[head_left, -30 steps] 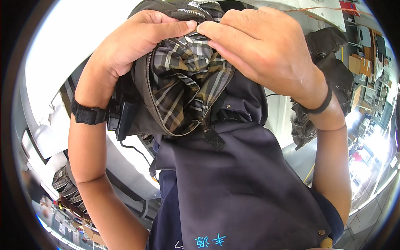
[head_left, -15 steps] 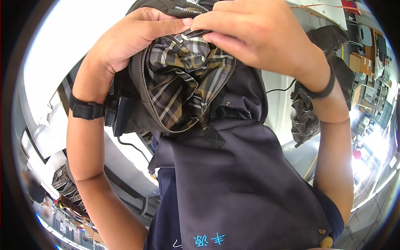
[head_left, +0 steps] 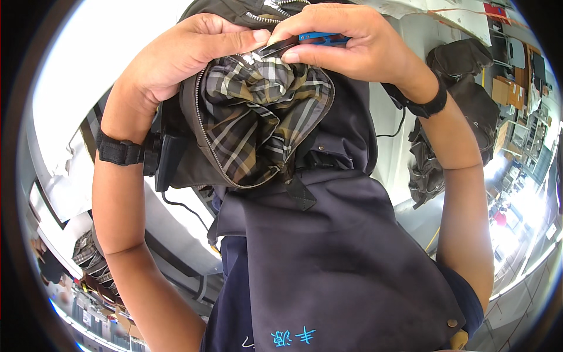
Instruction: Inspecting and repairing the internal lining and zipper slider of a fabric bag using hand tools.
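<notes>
A dark brown-grey bag (head_left: pixel 190 155) lies in front of me, its zipped opening spread wide and the plaid lining (head_left: pixel 240 120) bunched outward. My left hand (head_left: pixel 176 56) grips the bag's edge at the far side, thumb pressed on top; the fingers beneath are hidden. In my right hand (head_left: pixel 372 44) is a pair of thread snips (head_left: pixel 321 39) with blue handles. Their dark blades point left, close to my left thumb tip and the lining's far edge. Whether the blades touch any thread cannot be seen. An open metal zipper (head_left: pixel 205 126) rims the lining.
More dark bags (head_left: pixel 463 111) are piled to the right. A stack of plaid-lined bags (head_left: pixel 91 258) sits at the lower left. Black cables run from the devices strapped to my wrists. My dark apron (head_left: pixel 334 252) reaches up against the bag's near side.
My right hand has turned and shifted slightly, bringing the blue snips handles and its wrist device into sight. My left hand keeps its hold, and the bag has barely moved.
</notes>
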`<state>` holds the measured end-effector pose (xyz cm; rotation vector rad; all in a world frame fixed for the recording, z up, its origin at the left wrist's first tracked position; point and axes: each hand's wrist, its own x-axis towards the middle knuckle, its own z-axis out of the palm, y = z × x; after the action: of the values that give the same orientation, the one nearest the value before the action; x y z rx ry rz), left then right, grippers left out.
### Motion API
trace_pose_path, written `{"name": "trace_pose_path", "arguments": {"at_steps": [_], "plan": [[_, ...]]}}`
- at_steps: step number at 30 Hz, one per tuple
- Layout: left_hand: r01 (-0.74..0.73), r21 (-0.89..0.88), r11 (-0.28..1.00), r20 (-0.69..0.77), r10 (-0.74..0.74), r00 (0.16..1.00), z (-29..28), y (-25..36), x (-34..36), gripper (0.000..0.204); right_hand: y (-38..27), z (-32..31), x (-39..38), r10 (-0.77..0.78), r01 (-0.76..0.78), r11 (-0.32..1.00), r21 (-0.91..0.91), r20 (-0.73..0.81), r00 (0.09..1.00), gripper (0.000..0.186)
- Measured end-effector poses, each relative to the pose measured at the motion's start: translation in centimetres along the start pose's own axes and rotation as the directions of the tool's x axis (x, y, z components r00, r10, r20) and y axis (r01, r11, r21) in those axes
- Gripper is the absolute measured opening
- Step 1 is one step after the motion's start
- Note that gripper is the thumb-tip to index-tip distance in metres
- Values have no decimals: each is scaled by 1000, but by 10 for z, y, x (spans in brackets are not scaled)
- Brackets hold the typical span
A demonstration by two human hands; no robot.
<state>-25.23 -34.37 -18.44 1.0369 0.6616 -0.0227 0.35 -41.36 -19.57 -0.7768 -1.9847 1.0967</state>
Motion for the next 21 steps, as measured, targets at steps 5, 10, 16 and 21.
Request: {"name": "trace_pose_path", "arguments": {"at_steps": [5, 10, 16, 21], "plan": [[-16, 7, 1000, 2, 16, 1000, -4, -3, -2, 37, -7, 7, -2, 33, -33, 999, -21, -24, 999, 24], [-1, -33, 999, 55, 2, 998, -9, -1, -2, 37, -7, 27, -14, 146, -142, 989, 35, -167, 975, 25], [-1, -9, 1000, 40, 2, 999, -6, -3, 2, 37, -9, 23, -13, 28, -48, 991, -127, -152, 988, 26], [-11, -3, 1000, 1, 11, 1000, -4, -3, -1, 38, -25, 7, 0, 117, -124, 954, -273, -40, 992, 20]]}}
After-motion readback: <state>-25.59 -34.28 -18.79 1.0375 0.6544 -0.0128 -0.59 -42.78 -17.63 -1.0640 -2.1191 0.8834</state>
